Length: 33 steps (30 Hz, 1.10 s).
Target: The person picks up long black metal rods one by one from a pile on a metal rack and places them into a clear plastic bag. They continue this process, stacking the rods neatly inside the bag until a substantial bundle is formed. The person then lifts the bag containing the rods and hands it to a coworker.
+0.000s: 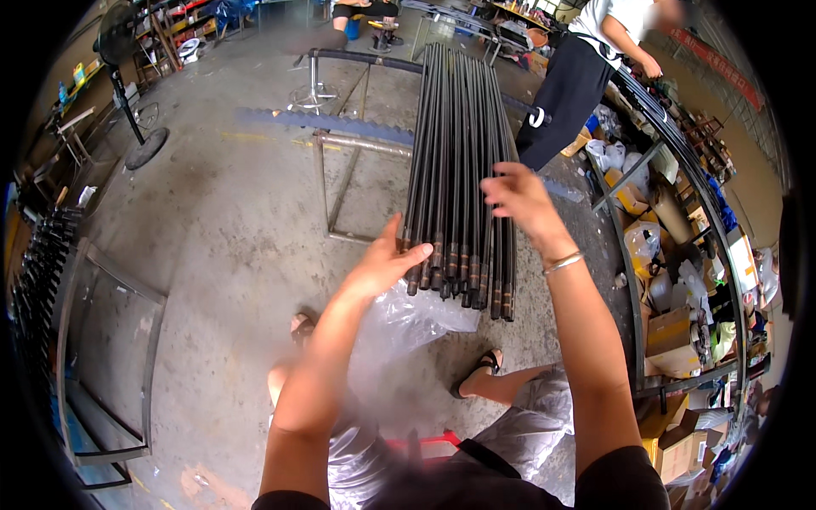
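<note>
A bundle of long black rods lies side by side on a metal stand, running away from me. Their near ends are uneven and carry thin brownish bands. My left hand rests at the left side of the near ends, thumb stretched over them and fingers partly hidden behind the bundle. Over the right side of the rods hovers my right hand, its fingers apart and slightly blurred, with nothing in it. A metal bangle circles my right wrist. Clear plastic sheeting hangs below the rod ends.
A metal frame supports the rods. At the right, a person stands beside a long rack with cardboard boxes beneath. A standing fan and another metal frame with dark parts are at left.
</note>
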Motion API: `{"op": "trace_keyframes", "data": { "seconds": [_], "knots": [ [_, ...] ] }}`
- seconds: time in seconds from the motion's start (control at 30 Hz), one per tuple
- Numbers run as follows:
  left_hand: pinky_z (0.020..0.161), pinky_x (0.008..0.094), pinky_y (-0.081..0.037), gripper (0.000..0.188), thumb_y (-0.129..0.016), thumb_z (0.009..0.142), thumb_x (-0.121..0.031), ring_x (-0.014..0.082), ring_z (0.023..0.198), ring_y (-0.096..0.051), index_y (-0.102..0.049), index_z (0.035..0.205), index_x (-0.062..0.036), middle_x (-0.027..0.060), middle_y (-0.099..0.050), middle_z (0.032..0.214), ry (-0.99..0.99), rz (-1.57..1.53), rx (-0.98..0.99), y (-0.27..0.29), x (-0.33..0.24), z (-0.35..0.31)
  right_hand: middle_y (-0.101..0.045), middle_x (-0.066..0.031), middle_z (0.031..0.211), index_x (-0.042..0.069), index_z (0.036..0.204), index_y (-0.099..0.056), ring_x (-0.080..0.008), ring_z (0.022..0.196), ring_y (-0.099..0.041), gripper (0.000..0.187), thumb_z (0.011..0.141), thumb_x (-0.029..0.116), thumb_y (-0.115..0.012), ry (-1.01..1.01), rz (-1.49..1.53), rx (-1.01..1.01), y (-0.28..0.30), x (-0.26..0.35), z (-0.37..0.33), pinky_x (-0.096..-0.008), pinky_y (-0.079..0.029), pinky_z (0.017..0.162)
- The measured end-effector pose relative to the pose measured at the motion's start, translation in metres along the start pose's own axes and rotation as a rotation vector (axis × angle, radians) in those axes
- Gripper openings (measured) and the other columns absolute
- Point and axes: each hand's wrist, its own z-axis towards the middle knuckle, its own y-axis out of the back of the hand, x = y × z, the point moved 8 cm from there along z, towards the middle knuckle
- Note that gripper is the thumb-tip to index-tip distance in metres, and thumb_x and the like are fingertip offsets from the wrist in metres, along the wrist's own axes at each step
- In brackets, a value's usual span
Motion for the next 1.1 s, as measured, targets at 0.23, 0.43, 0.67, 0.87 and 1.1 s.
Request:
{"op": "trace_keyframes", "data": {
  "seconds": [0.23,0.43,0.67,0.87,1.1],
  "knots": [
    [0.098,0.0301,-0.038,0.094,-0.068,0.083,-0.036,0.0244,0.117,-0.05,-0.009,0.143,0.0054,0.0237,-0.049,0.128,-0.034,0.066,0.008,-0.008,0.004,0.006,-0.056,-0.0103,0.113,-0.002,0.131,-0.036,-0.0195,0.098,-0.057,0.077,0.081,0.046,-0.067,-0.393,0.601,-0.004,0.009,-0.126,-0.029,-0.0384,-0.048,0.083],
    [0.094,0.031,-0.042,0.096,-0.07,0.08,-0.033,0.0249,0.11,-0.056,-0.008,0.141,0.0066,0.0217,-0.054,0.122,-0.099,0.163,-0.017,-0.012,-0.002,0.008,-0.046,-0.0187,0.129,-0.006,0.138,-0.017,-0.0285,0.116,-0.049,0.1,0.072,0.04,-0.077,-0.332,0.495,-0.119,-0.008,-0.133,-0.011,-0.0392,-0.043,0.096],
    [0.094,0.0307,-0.042,0.097,-0.071,0.08,-0.031,0.0226,0.11,-0.056,-0.006,0.142,0.0036,0.02,-0.055,0.121,-0.067,0.056,0.054,-0.015,-0.004,0.006,-0.054,-0.0179,0.113,-0.002,0.134,-0.021,-0.028,0.098,-0.059,0.081,0.072,0.009,-0.072,-0.28,0.624,-0.147,-0.017,-0.116,-0.008,-0.0399,-0.053,0.08],
    [0.1,0.0311,-0.037,0.102,-0.071,0.08,-0.034,0.0242,0.116,-0.052,-0.001,0.144,0.0035,0.0228,-0.048,0.128,0.002,0.042,0.077,-0.013,0.004,0.006,-0.055,-0.0095,0.081,0.0,0.127,-0.025,-0.0176,0.058,-0.057,0.067,0.073,0.001,-0.064,-0.314,0.703,-0.103,-0.005,-0.134,-0.009,-0.0305,-0.053,0.052],
    [0.094,0.0309,-0.043,0.102,-0.072,0.08,-0.031,0.0224,0.107,-0.058,0.001,0.143,0.0045,0.0219,-0.053,0.123,-0.03,-0.002,0.067,-0.013,0.005,0.008,-0.055,-0.0095,0.077,-0.001,0.127,-0.019,-0.017,0.057,-0.057,0.068,0.074,-0.002,-0.062,-0.245,0.69,-0.062,0.012,-0.112,-0.008,-0.0311,-0.052,0.048]
  ]
}}
